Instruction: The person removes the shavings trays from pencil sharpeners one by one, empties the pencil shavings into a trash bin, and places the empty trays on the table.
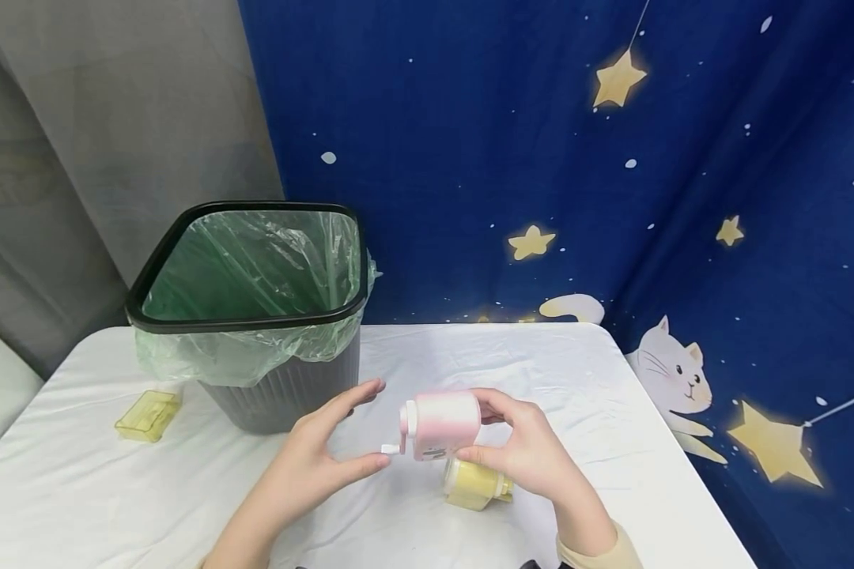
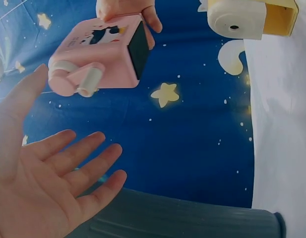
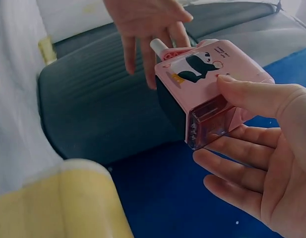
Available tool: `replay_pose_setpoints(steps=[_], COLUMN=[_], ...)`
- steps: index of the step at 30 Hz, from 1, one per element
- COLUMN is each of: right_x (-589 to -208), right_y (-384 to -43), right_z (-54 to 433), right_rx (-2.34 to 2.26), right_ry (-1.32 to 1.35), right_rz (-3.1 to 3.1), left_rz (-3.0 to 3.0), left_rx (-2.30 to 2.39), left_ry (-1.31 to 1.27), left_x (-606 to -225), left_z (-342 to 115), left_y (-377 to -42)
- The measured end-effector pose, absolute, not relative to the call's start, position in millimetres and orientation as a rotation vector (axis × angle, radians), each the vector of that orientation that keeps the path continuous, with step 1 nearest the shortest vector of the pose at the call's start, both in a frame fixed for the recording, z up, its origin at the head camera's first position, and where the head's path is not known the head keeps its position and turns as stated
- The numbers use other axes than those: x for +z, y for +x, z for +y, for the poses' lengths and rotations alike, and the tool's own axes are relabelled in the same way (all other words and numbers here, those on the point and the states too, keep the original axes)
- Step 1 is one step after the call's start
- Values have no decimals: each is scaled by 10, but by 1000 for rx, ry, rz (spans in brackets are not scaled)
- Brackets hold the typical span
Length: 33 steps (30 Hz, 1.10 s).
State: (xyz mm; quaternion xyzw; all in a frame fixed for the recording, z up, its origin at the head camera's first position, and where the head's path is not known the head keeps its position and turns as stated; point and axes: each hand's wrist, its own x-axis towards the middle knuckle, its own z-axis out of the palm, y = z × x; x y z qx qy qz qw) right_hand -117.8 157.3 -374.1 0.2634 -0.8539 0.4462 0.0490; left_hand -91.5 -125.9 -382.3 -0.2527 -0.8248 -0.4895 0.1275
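Head view: the right hand (image 1: pixel 530 446) has the pink sharpener (image 1: pixel 447 423) pinched at one end, thumb on its panda face and fingers on the opposite side, held up in front and to the right of the bin (image 1: pixel 292 399). The left hand (image 1: pixel 311 452) holds nothing; its fingers and thumb are spread wide on the side toward the bin. Its thumb tip is very near the crank handle (image 1: pixel 390 449), though whether they touch I cannot tell.

The hold looks to be one-ended, so a push on the crank could twist the sharpener out of the pinch. The clear drawer (image 3: pixel 212 121) sits beside the right fingers; a tilt or stray tug might slide it out and spill anything inside.

Also right of the bin, nearer the person, the yellow sharpener (image 1: pixel 475 484) lies on its side, just below the pink one in the head view, where a drop could strike it. A yellow tray (image 1: pixel 149 415) lies left of the bin. The left hand and the bin's raised black rim (image 1: pixel 249 324), with a green liner (image 1: pixel 235 359) draped over it, bar a straight way into the bin. A starry curtain (image 1: pixel 455 118) hangs behind.
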Motion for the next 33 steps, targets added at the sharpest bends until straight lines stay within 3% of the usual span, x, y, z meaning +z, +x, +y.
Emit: replay_pose_setpoints(steps=[7,33], right_x=[-3757,-3786], right_y=[-1072,-930], right_z=[1508,1459], right_rx=[1351,1323], right_ry=[937,1023], right_rz=[-2538,-2519], left_rz=[-2379,-2324], left_rx=[-1410,-1398], left_ry=[-838,-1005], left_x=[-3854,-3886], left_z=[-1183,-1080], left_y=[-870,-808])
